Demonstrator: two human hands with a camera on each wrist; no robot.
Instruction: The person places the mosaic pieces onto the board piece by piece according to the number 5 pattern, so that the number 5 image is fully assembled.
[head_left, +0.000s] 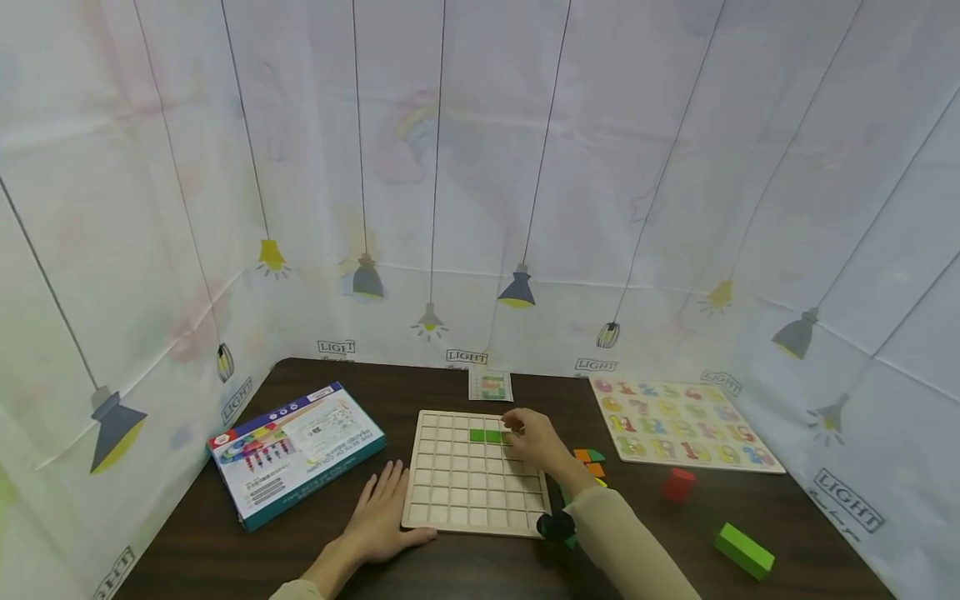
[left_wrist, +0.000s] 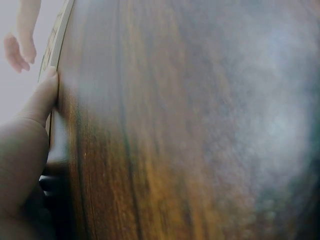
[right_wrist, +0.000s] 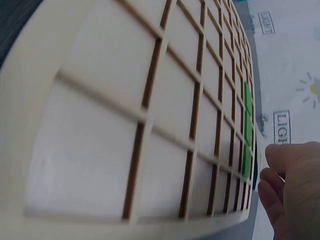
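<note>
Left hand (head_left: 378, 517), fingers spread wide, touches the pale wooden gridded board (head_left: 459, 479); right hand (head_left: 531, 437), fingers curled, grip impossible to tell, partly hides green square tiles (head_left: 477, 435) on the board's far side

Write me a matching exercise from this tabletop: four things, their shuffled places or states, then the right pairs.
1. Left hand
2. Right hand
3. Box
4. Red block

A. Teal-sided, with print on its top
B. Between the number board and the green block
C. Palm down by the left edge of the grid board
D. Close to the green tiles

Pairs: 1-C, 2-D, 3-A, 4-B
</note>
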